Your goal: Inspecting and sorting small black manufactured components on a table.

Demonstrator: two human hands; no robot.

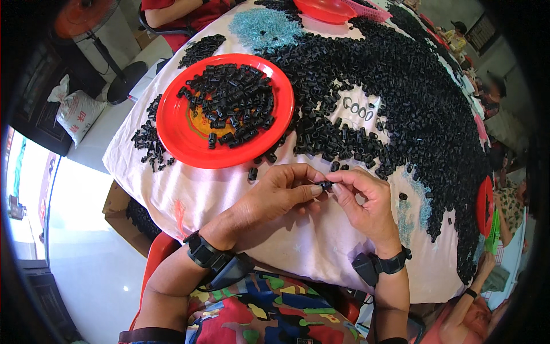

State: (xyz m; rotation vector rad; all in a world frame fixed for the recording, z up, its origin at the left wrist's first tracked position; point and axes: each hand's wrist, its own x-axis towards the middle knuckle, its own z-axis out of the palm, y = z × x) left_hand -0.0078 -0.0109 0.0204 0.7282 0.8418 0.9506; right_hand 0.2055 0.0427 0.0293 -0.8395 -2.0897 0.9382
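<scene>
My left hand (281,192) and my right hand (366,203) meet over the near part of the table. Between their fingertips is a small black plastic cord lock (325,185), pinched from both sides; the fingers hide much of it. Just beyond my left hand lies a loose black piece (252,174) on the pale cloth. A red plate (166,123), farther left, bears a heap of black cord locks (238,94). Small black plastic parts (395,86) spread in a large pile across the far and right side. Behind the plate is a mound of tiny bluish, shiny springs (266,30).
Smaller black parts (150,140) lie left of the plate. A red basin (326,10) stands at the far edge. Other people sit around the table; a co-worker's arm (481,275) reaches in at right. A cardboard box (121,221) and a floor fan (123,83) stand left.
</scene>
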